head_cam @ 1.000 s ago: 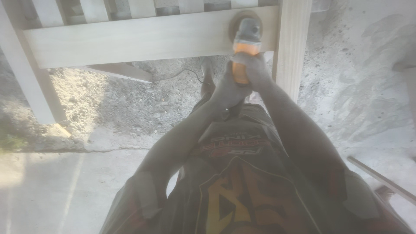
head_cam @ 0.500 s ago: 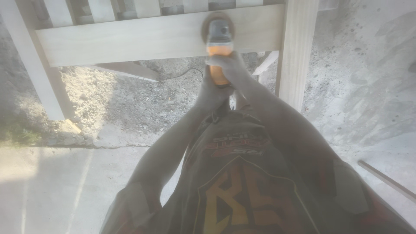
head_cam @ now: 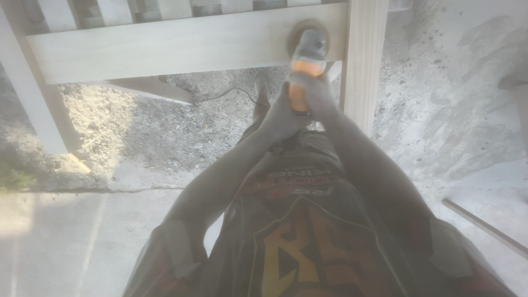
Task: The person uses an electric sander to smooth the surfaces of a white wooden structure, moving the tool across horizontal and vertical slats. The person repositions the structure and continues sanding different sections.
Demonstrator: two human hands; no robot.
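Observation:
Both hands grip an orange and grey power sander (head_cam: pixel 306 60) with a round pad. My left hand (head_cam: pixel 279 116) wraps the lower part of its handle. My right hand (head_cam: pixel 314 92) holds it just above. The pad presses against the pale wooden rail (head_cam: pixel 165 47) of a slatted wooden frame, close to the upright post (head_cam: pixel 363 60) on the right.
A slanted wooden leg (head_cam: pixel 27 99) stands at the left. A thin cord (head_cam: pixel 231 93) trails over dusty, gravelly ground (head_cam: pixel 137 132) below the rail. A thin stick (head_cam: pixel 484 228) lies at the lower right. A concrete slab (head_cam: pixel 55 247) fills the lower left.
The sander slid left along the rail half a second ago and has now come back right, near the post. Both hands stayed on it.

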